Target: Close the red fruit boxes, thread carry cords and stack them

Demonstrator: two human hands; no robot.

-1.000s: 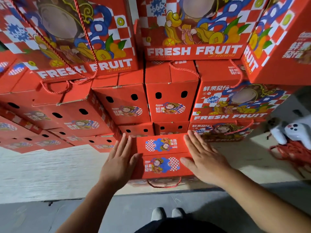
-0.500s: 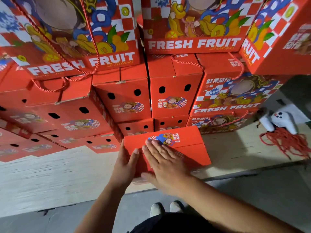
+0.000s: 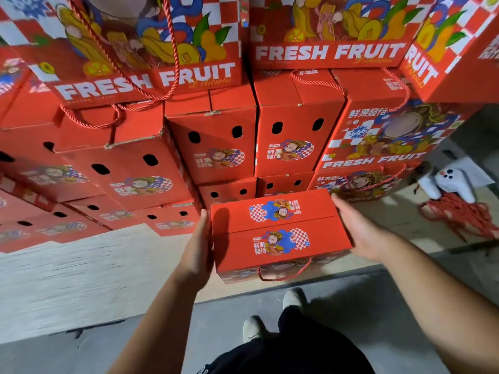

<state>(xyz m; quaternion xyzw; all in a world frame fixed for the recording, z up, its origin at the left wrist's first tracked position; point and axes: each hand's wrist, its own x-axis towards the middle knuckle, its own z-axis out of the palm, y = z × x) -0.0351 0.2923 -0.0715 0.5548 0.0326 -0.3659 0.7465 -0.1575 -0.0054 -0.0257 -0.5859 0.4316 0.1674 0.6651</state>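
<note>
the closed red box (image 3: 280, 233), its cord (image 3: 283, 275) already threaded, sits at the platform (image 3: 81, 279) edge before the stack (image 3: 216, 136). the left hand (image 3: 198, 255) and the right hand (image 3: 359, 230) press its sides with straight fingers. lift it level, with even pressure. its contents are hidden.

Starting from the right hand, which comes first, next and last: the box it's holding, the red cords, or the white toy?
1. The box: the right hand is flat against its right side.
2. The red cords: a heap on the floor, further right.
3. The white toy: just behind the cords, farthest.
</note>
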